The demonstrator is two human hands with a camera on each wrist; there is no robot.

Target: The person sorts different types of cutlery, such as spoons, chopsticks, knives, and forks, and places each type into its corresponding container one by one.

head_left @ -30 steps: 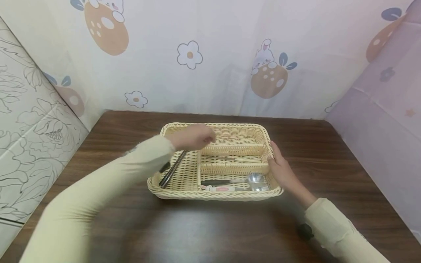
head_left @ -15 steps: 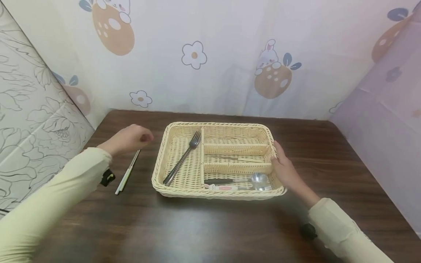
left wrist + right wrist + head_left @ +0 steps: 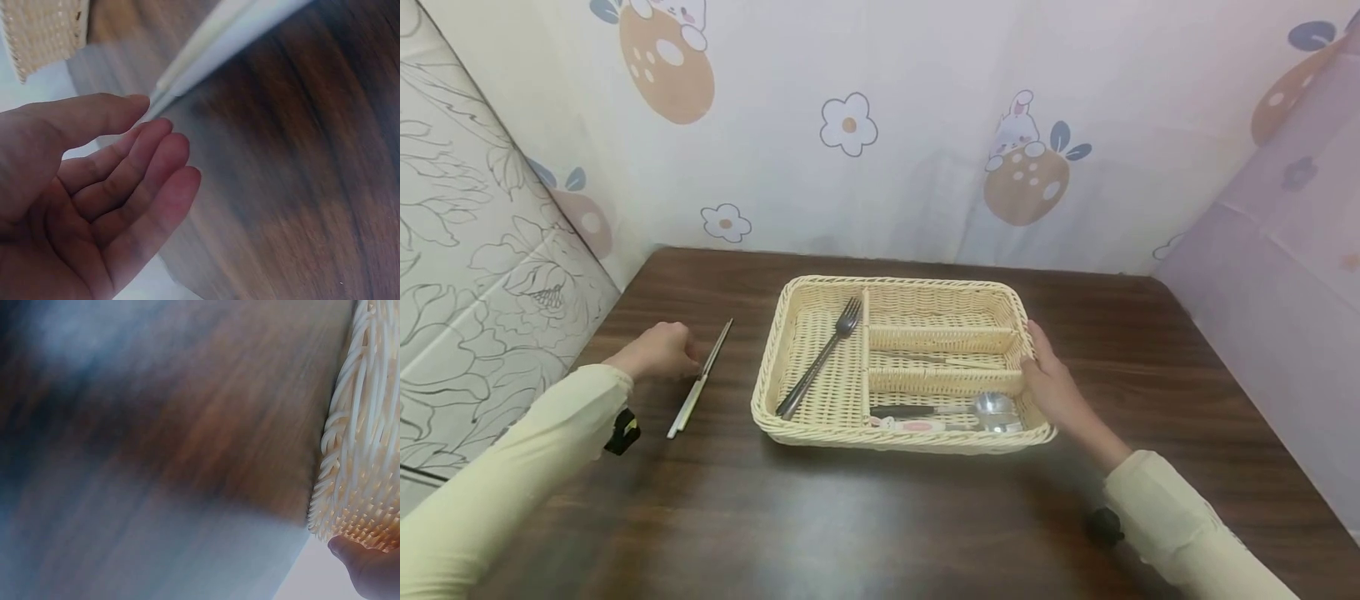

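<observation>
Over the table at the left, my left hand (image 3: 658, 350) is beside a pair of chopsticks (image 3: 691, 403) with pale handles and thin metal ends. In the left wrist view, its thumb and loosely bent fingers (image 3: 119, 169) stand apart, fingertips right by the chopsticks' thin part (image 3: 164, 103). My right hand (image 3: 1051, 383) grips the right side of a cream wicker basket (image 3: 880, 437), thumb (image 3: 356, 553) at the rim; the other fingers are mostly hidden. Metal forks (image 3: 847, 321) lie close together in the basket's left compartment.
Spoons (image 3: 992, 404), one with a black handle and one with a pink-and-white one, lie in the basket's front right compartment. Slim utensils (image 3: 970, 362) rest in the middle one. The dark wooden table (image 3: 865, 533) meets patterned cloth walls (image 3: 917, 167) at the back and sides.
My left hand has left the basket, moving left and then down to the chopsticks on the table. The forks lie uncovered in the left compartment. My right hand stays on the basket's side.
</observation>
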